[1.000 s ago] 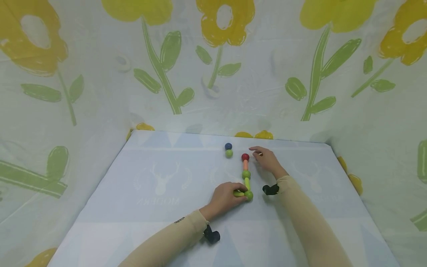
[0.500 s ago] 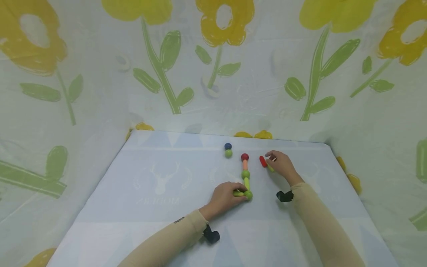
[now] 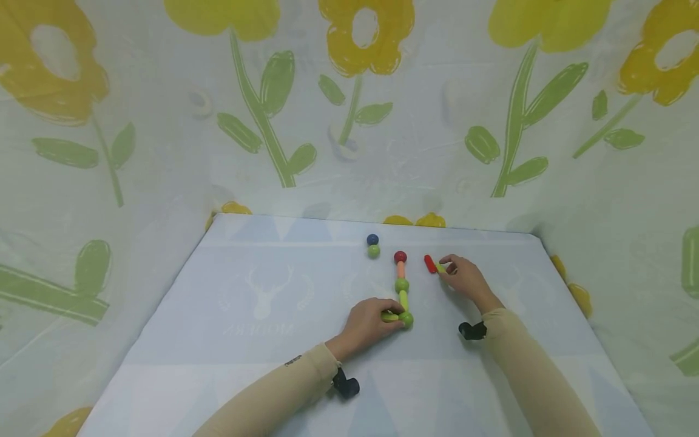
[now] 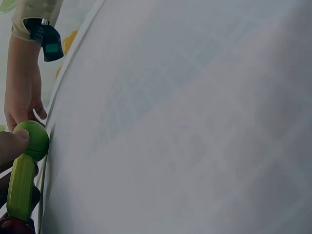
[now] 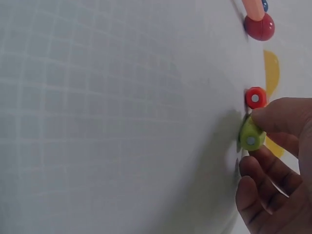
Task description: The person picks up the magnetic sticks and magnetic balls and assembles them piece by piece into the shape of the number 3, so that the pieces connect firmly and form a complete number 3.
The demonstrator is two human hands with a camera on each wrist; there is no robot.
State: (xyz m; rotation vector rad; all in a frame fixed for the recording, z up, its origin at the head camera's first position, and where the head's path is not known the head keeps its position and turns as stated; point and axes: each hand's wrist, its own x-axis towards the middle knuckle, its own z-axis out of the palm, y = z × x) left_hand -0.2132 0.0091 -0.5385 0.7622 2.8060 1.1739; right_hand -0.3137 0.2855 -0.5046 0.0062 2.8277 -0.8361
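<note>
My left hand (image 3: 374, 320) grips the near corner of a chain of magnetic balls and rods, with the thumb on a green ball (image 4: 35, 140). From that ball a yellow-green rod (image 4: 21, 187) leads to a dark red ball (image 4: 10, 225) in the left wrist view. Away from the hand, the chain continues through another green ball (image 3: 401, 285) and an orange-pink rod (image 3: 401, 270) to a red ball (image 3: 400, 257). My right hand (image 3: 464, 278) pinches a separate yellow-green magnetic rod (image 5: 251, 136) between thumb and finger. A red rod (image 3: 430, 264) lies right beside it.
A blue ball (image 3: 372, 240) and a light green ball (image 3: 374, 251) sit together behind the chain. The pale patterned table (image 3: 262, 340) is enclosed at the back and sides by flower-print curtains (image 3: 415, 158).
My right hand has moved right and slightly nearer, away from the chain's red ball. The red rod and yellow-green rod came into view, and it now pinches the yellow-green one. The left hand stays put.
</note>
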